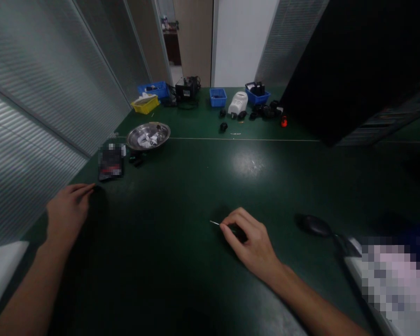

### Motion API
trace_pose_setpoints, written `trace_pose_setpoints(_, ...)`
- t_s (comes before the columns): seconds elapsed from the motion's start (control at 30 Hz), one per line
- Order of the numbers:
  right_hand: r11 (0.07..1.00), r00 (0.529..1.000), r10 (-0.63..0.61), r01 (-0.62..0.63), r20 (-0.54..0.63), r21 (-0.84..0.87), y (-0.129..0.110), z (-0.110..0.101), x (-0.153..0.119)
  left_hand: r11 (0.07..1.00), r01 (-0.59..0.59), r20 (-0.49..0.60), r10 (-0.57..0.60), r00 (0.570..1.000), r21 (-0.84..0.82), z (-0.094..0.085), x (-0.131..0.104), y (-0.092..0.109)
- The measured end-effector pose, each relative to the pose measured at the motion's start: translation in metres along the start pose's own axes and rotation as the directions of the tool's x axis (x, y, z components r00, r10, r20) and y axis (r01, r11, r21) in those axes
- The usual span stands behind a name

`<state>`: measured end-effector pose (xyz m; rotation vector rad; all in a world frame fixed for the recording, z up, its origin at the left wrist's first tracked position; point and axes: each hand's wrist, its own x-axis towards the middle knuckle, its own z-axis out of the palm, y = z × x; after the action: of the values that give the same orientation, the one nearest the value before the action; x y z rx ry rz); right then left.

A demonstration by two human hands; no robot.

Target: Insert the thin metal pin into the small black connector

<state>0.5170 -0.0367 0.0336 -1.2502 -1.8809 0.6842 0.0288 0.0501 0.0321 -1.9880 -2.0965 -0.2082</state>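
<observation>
My right hand is low over the green table, its thumb and forefinger pinched together. From the pinch a thin, pale, needle-like rod sticks out to the left; its other end is hidden in the fingers. At the table's left side, my left hand has its thumb and fingers pressed together. Something small and dark shows at those fingertips, but I cannot make out whether it is an object or shadow. A blurred dark packet lies just beyond my left hand.
A metal bowl with white scraps stands at the far left, small black parts beside it. Along the back are a yellow basket, blue baskets and a white device. A black mouse lies right of my right hand.
</observation>
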Motion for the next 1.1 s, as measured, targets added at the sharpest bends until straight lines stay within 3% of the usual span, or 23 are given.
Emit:
trace_pose_setpoints(0.2,1.0,1.0,0.011,-0.012,0.012,0.019,-0.001,-0.002,0.001,1.0,0.0,-0.014,0.0,1.0,0.019,-0.003,0.0,0.004)
trace_pose_setpoints(0.37,0.999,1.0,0.018,-0.019,0.012,0.033,-0.003,-0.002,0.002,0.999,0.031,0.045,-0.032,0.998,0.006,0.0,0.005,-0.001)
trace_pose_setpoints(0.67,0.999,0.999,0.027,-0.028,0.029,0.037,0.0,-0.001,0.001,0.999,0.039,-0.035,-0.04,0.999,-0.033,0.002,0.0,0.0)
trace_pose_setpoints(0.77,0.999,0.999,0.029,-0.03,0.033,0.037,0.001,-0.001,0.001,0.999,0.043,-0.032,-0.043,0.999,-0.001,-0.001,-0.002,0.0)
trace_pose_setpoints(0.97,0.999,0.999,0.022,-0.023,0.034,0.033,0.002,0.0,0.001,0.985,0.013,0.084,-0.028,0.996,0.171,-0.018,-0.002,0.018)
trace_pose_setpoints(1.1,0.999,0.999,0.026,-0.027,0.04,0.025,0.001,-0.001,0.001,0.97,0.04,0.088,-0.063,0.994,0.24,-0.023,-0.001,0.021)
